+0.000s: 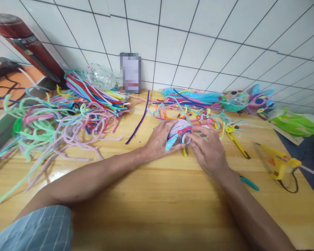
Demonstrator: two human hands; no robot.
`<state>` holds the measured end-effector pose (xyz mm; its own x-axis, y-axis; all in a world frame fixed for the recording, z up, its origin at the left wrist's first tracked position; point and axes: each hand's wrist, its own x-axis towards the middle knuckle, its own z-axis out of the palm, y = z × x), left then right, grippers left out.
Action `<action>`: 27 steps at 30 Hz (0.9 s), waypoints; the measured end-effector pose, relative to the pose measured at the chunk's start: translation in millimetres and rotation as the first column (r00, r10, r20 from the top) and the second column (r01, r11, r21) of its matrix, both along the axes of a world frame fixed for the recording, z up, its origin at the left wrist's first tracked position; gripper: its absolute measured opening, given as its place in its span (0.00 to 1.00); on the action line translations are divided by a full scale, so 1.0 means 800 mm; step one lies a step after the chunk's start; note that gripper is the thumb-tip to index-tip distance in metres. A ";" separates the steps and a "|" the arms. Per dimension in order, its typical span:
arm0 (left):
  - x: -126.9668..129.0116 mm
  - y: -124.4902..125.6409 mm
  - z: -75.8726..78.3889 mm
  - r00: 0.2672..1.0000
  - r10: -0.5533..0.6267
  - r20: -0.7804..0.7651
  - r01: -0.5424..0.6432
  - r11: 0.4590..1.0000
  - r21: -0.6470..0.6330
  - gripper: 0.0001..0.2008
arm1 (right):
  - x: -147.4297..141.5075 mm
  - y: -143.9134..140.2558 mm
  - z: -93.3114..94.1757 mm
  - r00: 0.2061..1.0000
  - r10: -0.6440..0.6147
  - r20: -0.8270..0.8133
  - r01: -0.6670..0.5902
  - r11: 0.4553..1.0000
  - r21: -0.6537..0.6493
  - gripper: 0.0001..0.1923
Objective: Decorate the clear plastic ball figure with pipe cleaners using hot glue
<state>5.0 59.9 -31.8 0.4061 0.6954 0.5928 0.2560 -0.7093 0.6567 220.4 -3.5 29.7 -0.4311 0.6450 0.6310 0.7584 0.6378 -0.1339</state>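
A wooden tabletop (157, 209) runs up to a white tiled wall (199, 35), and the person's two forearms come in over its near, bare part to meet around a small bundle of pipe cleaners (178, 134). The left hand (161, 139) cups the bundle from its own side, fingers curled over the top and thumb beneath, closed on it so that the wound pink, white and blue strands seemingly stay together. The right hand (208, 150) presses in from the opposite side with fingertips pinched on the bundle's edge, half closed, apparently working a strand end; what lies under its palm I cannot tell. The bundle sits low, just above the wood, which steadies it between both hands. Just outside the right wrist a teal handle (249, 183) pokes out, and farther to that side lie yellow-handled pliers (237, 141) and a yellow glue gun (278, 162), all within reach. Beyond the hands spreads a loose tangle of coloured strands (193, 111). Well out past the left hand sprawls a larger heap of pipe cleaners (68, 111), with a single purple one (138, 123) lying straight between heap and hands. Farthest back, a phone (131, 72) leans upright against the wall, a clear plastic ball (101, 76) beside it.
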 end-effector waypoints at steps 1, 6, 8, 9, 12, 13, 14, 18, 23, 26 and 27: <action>0.000 0.000 0.001 1.000 0.002 -0.002 -0.002 1.000 -0.001 0.42 | 0.002 -0.001 -0.002 1.000 0.002 -0.018 -0.002 1.000 -0.001 0.24; -0.001 -0.002 0.003 1.000 -0.003 -0.020 0.002 1.000 -0.015 0.41 | 0.006 -0.003 -0.007 1.000 -0.008 -0.010 0.008 1.000 -0.004 0.27; -0.001 -0.003 0.002 1.000 -0.005 -0.016 0.005 1.000 -0.010 0.41 | 0.003 -0.003 -0.006 1.000 -0.007 0.012 0.007 1.000 0.005 0.29; -0.001 -0.003 0.002 1.000 -0.006 -0.010 0.006 1.000 -0.004 0.41 | 0.001 -0.002 -0.006 1.000 -0.003 0.027 0.002 1.000 0.012 0.30; -0.001 -0.002 0.001 1.000 -0.005 0.001 0.005 1.000 0.007 0.41 | -0.003 -0.001 -0.005 0.998 0.002 0.066 -0.005 0.999 0.037 0.27; -0.001 -0.002 0.002 1.000 -0.007 0.000 0.007 1.000 0.008 0.41 | -0.004 0.000 -0.005 0.997 -0.001 0.071 -0.003 0.999 0.047 0.25; -0.001 -0.002 0.002 1.000 -0.008 -0.004 0.008 1.000 0.008 0.41 | -0.004 0.000 -0.004 0.997 -0.003 0.073 -0.001 0.998 0.055 0.24; -0.002 -0.003 0.004 1.000 -0.008 -0.016 0.008 1.000 0.008 0.41 | -0.002 -0.001 -0.004 0.999 -0.023 0.036 0.021 0.998 0.063 0.23; -0.003 -0.003 0.005 1.000 -0.013 -0.019 0.013 1.000 0.000 0.42 | 0.003 -0.005 -0.011 0.999 -0.053 -0.012 0.054 0.996 0.072 0.23; -0.003 -0.003 0.005 1.000 -0.016 -0.022 0.016 1.000 0.003 0.42 | 0.005 -0.006 -0.016 0.997 -0.071 0.006 0.071 0.993 0.090 0.24; -0.003 -0.004 0.004 1.000 -0.014 -0.021 0.014 1.000 0.000 0.42 | 0.005 -0.005 -0.018 0.997 -0.076 0.015 0.074 0.992 0.098 0.24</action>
